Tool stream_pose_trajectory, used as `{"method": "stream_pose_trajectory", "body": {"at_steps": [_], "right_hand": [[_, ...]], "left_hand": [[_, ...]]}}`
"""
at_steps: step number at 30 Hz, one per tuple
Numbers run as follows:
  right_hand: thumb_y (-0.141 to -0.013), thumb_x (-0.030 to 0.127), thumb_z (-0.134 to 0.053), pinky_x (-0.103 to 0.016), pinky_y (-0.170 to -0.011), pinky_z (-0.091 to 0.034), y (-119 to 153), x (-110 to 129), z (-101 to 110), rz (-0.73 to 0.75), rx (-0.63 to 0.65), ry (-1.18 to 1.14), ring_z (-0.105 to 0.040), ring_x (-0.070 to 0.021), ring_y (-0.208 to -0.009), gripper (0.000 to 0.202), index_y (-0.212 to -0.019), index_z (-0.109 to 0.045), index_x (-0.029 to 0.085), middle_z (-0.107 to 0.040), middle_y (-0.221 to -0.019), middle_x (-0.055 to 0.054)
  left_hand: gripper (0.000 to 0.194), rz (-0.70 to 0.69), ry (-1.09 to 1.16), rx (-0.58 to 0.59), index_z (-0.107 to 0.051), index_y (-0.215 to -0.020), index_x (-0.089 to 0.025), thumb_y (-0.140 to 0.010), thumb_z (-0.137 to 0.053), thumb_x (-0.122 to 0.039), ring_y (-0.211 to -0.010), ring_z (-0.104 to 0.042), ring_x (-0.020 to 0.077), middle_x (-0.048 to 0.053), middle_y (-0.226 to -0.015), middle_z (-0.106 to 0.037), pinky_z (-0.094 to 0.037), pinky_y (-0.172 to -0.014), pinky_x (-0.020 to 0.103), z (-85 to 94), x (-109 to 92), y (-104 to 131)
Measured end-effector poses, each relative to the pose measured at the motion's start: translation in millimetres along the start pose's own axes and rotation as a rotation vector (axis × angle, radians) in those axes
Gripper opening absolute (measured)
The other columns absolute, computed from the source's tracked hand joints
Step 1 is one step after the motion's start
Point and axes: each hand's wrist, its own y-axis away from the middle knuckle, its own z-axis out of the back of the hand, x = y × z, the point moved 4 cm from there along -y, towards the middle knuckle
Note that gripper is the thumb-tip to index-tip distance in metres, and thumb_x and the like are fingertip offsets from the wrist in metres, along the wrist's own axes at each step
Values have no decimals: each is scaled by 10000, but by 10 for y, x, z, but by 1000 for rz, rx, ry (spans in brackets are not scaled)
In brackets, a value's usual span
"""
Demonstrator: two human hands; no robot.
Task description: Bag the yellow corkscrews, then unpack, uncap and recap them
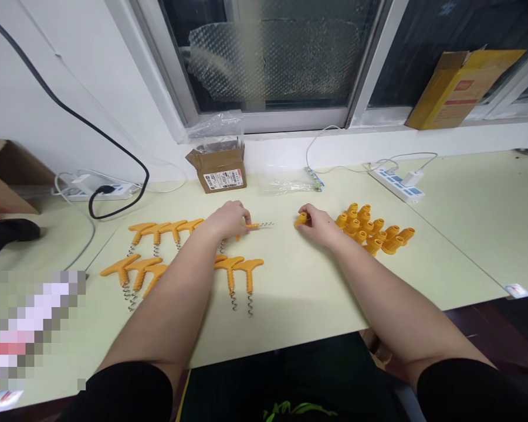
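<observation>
My left hand is closed on an orange-handled corkscrew, whose metal spiral points right. To the right, my right hand grips an orange cone-shaped cap between thumb and fingers. Several T-shaped corkscrews lie in two rows on the left, among them one in the front row; my left forearm hides part of both rows. Just right of my right hand stands a group of several orange caps.
On the pale green table, a small open carton and clear plastic wrap are at the back. Power strips sit along the wall. A black cable hangs at the left.
</observation>
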Motion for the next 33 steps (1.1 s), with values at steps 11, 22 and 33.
{"method": "stream_pose_trajectory", "body": {"at_steps": [11,22,33], "right_hand": [[-769,351,-725,-288,-715,-484,9,61,73,25,-64,-285,-591,-146,-747,421,-1132,-534,256,-693,-996,-6],[-803,210,-676,-337,-862,-517,101,301,161,288,47,-384,-660,-201,-969,314,-1115,-715,206,-694,-1116,-70],[-815,233,-737,-349,-882,-531,177,401,67,190,215,-650,-685,-194,-958,332,-1142,-688,201,-718,-1108,-71]], "left_hand": [[328,-3,581,-306,-709,-1081,-244,-861,-651,-481,-779,-633,176,38,-1091,-665,-511,-770,326,-158,-286,446],[226,129,768,-412,-693,-964,-252,-827,-706,-431,-620,-459,156,-15,-776,-596,-371,-601,302,-363,-235,727],[324,-5,1225,-473,-627,-999,-212,-791,-817,-373,-870,-644,160,17,-975,-661,-517,-822,310,-423,-246,691]]}}
